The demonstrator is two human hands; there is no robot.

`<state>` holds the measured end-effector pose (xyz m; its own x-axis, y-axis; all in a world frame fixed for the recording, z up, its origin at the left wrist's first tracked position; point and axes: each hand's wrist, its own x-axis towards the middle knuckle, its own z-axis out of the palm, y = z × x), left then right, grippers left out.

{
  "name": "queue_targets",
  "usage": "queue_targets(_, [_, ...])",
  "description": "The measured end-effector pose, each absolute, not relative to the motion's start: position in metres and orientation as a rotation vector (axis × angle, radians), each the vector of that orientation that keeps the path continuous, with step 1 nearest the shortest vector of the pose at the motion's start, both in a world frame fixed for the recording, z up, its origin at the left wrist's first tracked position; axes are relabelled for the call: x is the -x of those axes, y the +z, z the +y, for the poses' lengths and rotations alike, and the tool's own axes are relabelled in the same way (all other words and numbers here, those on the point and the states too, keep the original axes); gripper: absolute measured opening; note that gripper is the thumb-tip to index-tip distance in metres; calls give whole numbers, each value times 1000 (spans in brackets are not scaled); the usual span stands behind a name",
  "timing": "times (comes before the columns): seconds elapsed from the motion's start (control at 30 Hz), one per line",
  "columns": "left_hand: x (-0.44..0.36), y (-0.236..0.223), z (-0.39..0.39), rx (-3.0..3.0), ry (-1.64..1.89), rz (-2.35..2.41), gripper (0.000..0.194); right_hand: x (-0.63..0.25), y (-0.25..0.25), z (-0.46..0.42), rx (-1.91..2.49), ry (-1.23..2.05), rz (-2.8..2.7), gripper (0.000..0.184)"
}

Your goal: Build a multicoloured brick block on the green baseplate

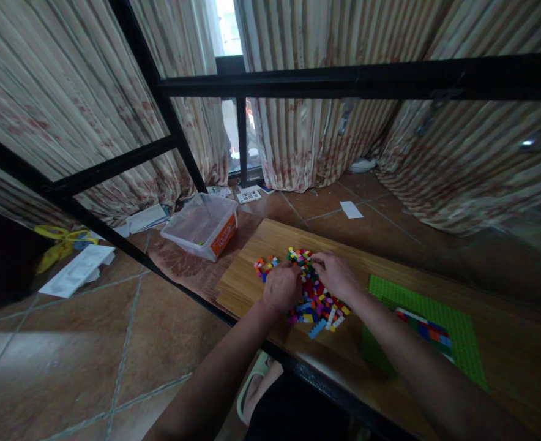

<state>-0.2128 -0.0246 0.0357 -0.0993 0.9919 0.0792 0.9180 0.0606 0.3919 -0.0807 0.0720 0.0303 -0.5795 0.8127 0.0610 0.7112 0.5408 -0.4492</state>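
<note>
A loose pile of small coloured toy bricks lies spread on a wooden table. My left hand is at the pile's left side, knuckles up, its fingers curled down and mostly hidden. At the upper right of the pile, my right hand bends its fingers inward among the bricks; whatever is between the fingertips is too small to make out. Left of my left hand sits a smaller cluster of bricks. To the right, under my right forearm, a green baseplate carries a flat block of coloured bricks, partly covered.
A clear plastic box with an orange label stands past the left end of the wooden table. A black metal frame crosses the view. White trays and papers lie on the tiled floor, and striped curtains hang behind.
</note>
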Motion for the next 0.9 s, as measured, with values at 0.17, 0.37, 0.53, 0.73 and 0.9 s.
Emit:
queue_targets(0.17, [217, 32, -34, -1893, 669, 2129, 20, 88, 26, 79, 1201, 540, -2656, 24])
queue_targets(0.37, [218, 28, -42, -1804, 865, 2082, 19, 83, 31, 79, 1189, 530, -2701, 21])
queue_targets(0.53, [216, 28, -46, -1778, 870, 2078, 19, 83, 31, 79, 1214, 540, -2722, 22])
queue_targets(0.73, [211, 29, -56, -1752, 840, 2072, 18, 86, 35, 81, 1232, 557, -2760, 24])
queue_targets(0.9, [209, 28, -59, -1731, 879, 2056, 19, 83, 38, 81, 1269, 550, -2741, 25])
